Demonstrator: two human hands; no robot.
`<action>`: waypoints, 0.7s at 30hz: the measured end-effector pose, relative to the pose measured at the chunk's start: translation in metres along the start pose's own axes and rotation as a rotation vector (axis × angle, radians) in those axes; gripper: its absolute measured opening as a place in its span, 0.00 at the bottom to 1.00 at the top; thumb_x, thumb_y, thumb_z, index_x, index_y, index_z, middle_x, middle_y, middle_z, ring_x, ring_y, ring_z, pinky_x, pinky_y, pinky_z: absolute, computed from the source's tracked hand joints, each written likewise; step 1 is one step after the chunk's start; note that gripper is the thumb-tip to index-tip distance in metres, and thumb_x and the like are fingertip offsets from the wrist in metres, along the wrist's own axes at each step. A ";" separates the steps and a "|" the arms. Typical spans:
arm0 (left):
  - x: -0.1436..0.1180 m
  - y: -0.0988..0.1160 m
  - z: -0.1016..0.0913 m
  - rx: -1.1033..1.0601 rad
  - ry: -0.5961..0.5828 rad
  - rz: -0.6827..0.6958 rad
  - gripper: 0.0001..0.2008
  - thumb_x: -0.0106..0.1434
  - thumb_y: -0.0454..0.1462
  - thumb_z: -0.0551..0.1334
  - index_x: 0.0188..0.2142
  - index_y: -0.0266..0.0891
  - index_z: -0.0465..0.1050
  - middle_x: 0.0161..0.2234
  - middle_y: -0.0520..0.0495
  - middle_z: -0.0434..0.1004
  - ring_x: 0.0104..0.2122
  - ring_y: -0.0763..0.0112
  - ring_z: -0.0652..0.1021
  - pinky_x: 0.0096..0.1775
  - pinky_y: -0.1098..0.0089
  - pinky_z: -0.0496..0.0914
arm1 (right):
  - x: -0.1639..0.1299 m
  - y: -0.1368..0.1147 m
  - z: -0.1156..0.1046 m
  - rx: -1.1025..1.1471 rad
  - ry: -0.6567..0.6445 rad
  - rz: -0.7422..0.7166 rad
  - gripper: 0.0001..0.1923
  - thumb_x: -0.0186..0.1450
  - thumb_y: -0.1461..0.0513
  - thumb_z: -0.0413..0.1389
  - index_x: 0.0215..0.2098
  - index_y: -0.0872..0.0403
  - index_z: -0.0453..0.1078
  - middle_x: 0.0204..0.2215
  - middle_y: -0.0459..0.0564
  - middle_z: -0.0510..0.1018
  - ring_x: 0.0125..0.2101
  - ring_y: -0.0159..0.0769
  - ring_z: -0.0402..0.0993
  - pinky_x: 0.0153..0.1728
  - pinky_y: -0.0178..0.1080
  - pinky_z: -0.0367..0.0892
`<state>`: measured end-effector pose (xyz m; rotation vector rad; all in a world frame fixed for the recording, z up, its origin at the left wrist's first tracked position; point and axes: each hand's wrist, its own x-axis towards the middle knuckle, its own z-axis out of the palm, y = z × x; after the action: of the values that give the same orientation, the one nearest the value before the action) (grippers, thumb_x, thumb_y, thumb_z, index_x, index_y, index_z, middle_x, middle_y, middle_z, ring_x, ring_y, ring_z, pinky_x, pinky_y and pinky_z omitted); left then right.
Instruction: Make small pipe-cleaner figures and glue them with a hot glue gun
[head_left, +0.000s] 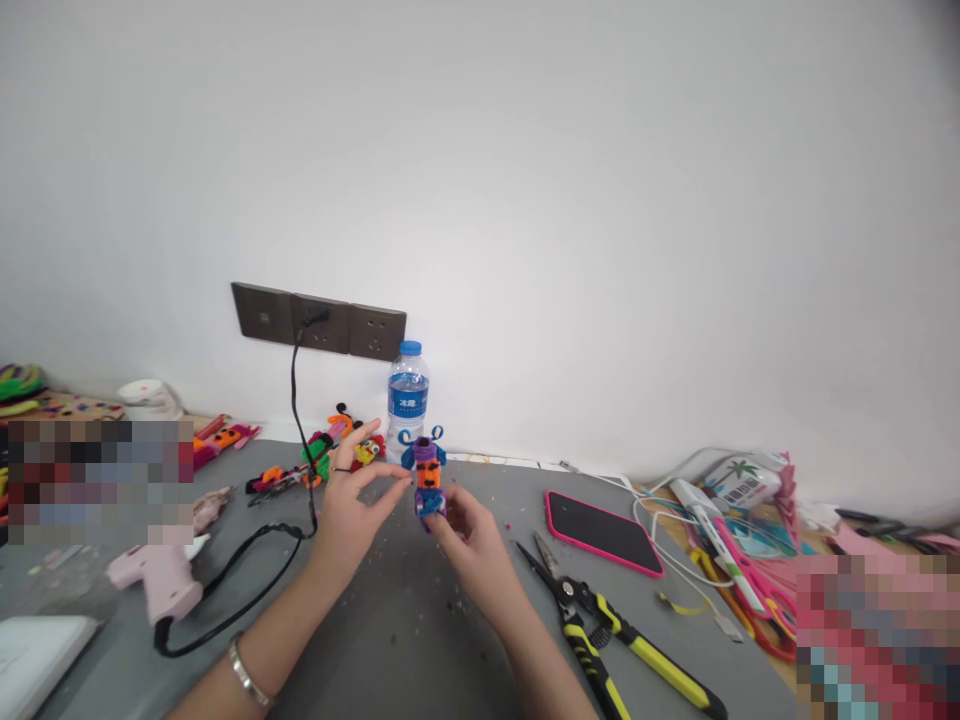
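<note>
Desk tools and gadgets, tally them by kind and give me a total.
Glue gun: 1
Pliers: 1
Scissors: 1
Phone: 1
Water bottle: 1
Total: 5

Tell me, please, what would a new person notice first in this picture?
First the small figure of purple, orange and blue fuzzy wire at the middle of the grey table, held by the right hand with the left hand touching its side. Next, the pink glue gun at the left and the yellow-handled cutters and pink-cased phone at the right.
</note>
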<state>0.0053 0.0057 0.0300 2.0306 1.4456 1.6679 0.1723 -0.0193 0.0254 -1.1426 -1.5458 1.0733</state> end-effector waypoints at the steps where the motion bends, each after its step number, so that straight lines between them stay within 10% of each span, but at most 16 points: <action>1: 0.000 0.000 0.000 0.001 0.000 -0.001 0.06 0.61 0.36 0.64 0.28 0.45 0.78 0.54 0.48 0.70 0.56 0.55 0.70 0.53 0.56 0.68 | 0.000 0.000 0.000 0.000 -0.005 -0.002 0.12 0.63 0.55 0.53 0.35 0.56 0.68 0.27 0.47 0.71 0.28 0.34 0.65 0.31 0.35 0.60; 21: 0.000 -0.001 0.001 -0.011 0.005 0.006 0.06 0.61 0.35 0.64 0.28 0.45 0.78 0.56 0.49 0.68 0.59 0.55 0.67 0.60 0.52 0.63 | -0.001 0.000 0.001 -0.014 -0.038 -0.017 0.11 0.63 0.56 0.53 0.36 0.56 0.70 0.28 0.48 0.73 0.30 0.36 0.68 0.34 0.36 0.62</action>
<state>0.0053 0.0062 0.0290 2.0287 1.4295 1.6813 0.1710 -0.0204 0.0253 -1.1223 -1.5919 1.0796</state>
